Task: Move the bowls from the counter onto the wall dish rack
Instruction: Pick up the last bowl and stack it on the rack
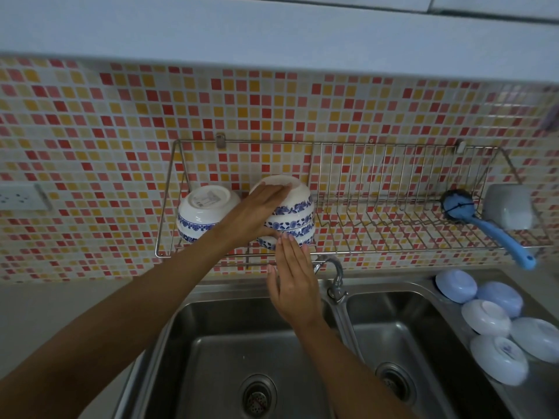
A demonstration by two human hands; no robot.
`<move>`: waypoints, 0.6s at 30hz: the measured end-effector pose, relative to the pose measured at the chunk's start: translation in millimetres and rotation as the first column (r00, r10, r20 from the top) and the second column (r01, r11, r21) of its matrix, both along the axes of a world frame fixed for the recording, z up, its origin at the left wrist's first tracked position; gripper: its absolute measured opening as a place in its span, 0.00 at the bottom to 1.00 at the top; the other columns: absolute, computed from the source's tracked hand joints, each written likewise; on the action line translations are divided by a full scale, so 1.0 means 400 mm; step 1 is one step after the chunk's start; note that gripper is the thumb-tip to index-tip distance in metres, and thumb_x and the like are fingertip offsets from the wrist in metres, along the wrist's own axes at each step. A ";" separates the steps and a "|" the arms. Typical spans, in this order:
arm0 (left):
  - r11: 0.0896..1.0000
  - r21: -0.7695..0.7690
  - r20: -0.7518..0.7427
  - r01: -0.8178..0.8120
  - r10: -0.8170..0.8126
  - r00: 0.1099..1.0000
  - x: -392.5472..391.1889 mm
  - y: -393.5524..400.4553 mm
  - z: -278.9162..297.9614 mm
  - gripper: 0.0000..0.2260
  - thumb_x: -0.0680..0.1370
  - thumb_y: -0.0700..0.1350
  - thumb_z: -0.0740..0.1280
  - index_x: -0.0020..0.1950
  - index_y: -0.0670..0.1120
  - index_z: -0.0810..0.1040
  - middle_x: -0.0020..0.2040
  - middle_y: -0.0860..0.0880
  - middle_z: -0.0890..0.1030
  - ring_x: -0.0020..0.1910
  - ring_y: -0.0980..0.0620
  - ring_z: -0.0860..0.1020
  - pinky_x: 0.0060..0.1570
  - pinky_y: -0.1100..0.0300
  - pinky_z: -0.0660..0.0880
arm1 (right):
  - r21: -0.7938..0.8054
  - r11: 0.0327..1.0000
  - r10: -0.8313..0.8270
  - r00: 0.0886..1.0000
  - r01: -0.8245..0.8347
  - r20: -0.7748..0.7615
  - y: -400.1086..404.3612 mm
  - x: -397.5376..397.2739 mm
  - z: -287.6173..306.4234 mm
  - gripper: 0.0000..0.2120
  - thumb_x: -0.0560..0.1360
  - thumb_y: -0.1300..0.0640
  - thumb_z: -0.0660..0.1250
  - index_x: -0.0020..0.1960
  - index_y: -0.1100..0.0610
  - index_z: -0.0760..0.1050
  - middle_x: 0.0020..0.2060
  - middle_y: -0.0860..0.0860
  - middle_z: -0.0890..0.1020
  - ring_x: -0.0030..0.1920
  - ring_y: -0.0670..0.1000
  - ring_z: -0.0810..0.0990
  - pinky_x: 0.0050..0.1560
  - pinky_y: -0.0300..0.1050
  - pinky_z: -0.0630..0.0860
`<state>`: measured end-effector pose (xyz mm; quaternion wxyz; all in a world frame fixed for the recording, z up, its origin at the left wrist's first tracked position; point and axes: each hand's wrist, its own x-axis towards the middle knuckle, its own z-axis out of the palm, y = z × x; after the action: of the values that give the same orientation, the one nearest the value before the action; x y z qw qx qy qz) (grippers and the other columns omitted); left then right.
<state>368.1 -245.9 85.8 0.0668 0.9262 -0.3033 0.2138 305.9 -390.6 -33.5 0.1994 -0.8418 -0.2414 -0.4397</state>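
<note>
Bowl stack (292, 217) sits base-up on rack (378, 243); left hand (257, 213) grips it, right hand (292, 282) flat, open below

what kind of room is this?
Most likely a home kitchen, at the sink. A double steel sink with a faucet sits under a mosaic-tile backsplash, and a wire wall dish rack holds upturned blue-patterned bowls.

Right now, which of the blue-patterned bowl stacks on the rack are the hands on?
The right stack. The left hand lies over its top and the right hand touches its lower edge. The left stack sits untouched beside it on the rack.
</note>
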 end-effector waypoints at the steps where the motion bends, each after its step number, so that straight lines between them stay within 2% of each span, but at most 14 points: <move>1: 1.000 0.002 -0.006 0.003 -0.003 1.000 0.001 0.002 -0.006 0.45 0.69 0.51 0.75 0.77 0.42 0.53 0.75 0.42 0.61 0.74 0.43 0.60 0.74 0.53 0.50 | 0.003 1.000 0.000 1.000 0.000 0.001 0.000 0.000 -0.001 0.22 0.80 0.56 0.58 0.69 0.66 0.69 0.69 0.60 0.71 0.73 0.55 0.66 0.73 0.57 0.63; 6: 0.995 -0.098 -0.082 -0.016 0.008 0.997 -0.001 0.001 -0.019 0.45 0.67 0.48 0.77 0.76 0.44 0.55 0.75 0.43 0.62 0.74 0.44 0.60 0.73 0.53 0.57 | 0.005 1.000 0.000 1.000 0.000 -0.009 0.000 -0.004 0.001 0.22 0.79 0.56 0.59 0.70 0.66 0.69 0.69 0.60 0.71 0.73 0.55 0.66 0.73 0.56 0.62; 9: 0.991 -0.129 -0.113 -0.022 0.007 0.994 0.006 0.004 -0.017 0.45 0.65 0.49 0.78 0.76 0.44 0.57 0.75 0.43 0.63 0.74 0.43 0.61 0.73 0.49 0.60 | 0.014 1.000 0.006 1.000 -0.006 -0.009 0.000 -0.005 0.003 0.22 0.79 0.56 0.60 0.70 0.66 0.68 0.69 0.60 0.71 0.73 0.55 0.66 0.73 0.56 0.62; 12: 0.991 -0.134 -0.132 -0.027 0.009 0.991 0.011 0.007 -0.021 0.45 0.65 0.49 0.78 0.76 0.45 0.58 0.75 0.44 0.63 0.73 0.43 0.61 0.72 0.47 0.61 | 0.014 1.000 0.006 1.000 -0.006 -0.015 0.000 -0.005 0.001 0.22 0.79 0.57 0.60 0.70 0.66 0.69 0.69 0.59 0.71 0.73 0.54 0.66 0.73 0.56 0.62; 18: 0.987 -0.162 -0.141 -0.012 -0.011 0.990 -0.003 0.001 -0.019 0.42 0.66 0.45 0.77 0.76 0.47 0.59 0.75 0.45 0.63 0.73 0.44 0.61 0.72 0.52 0.60 | 0.024 1.000 0.012 1.000 -0.011 -0.017 0.002 -0.007 0.003 0.22 0.79 0.57 0.59 0.70 0.66 0.69 0.70 0.60 0.71 0.73 0.54 0.66 0.73 0.56 0.62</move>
<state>366.8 -245.5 78.1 0.1634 0.9305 -0.2793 0.1716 303.2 -389.9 -32.5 0.2142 -0.8415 -0.2392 -0.4344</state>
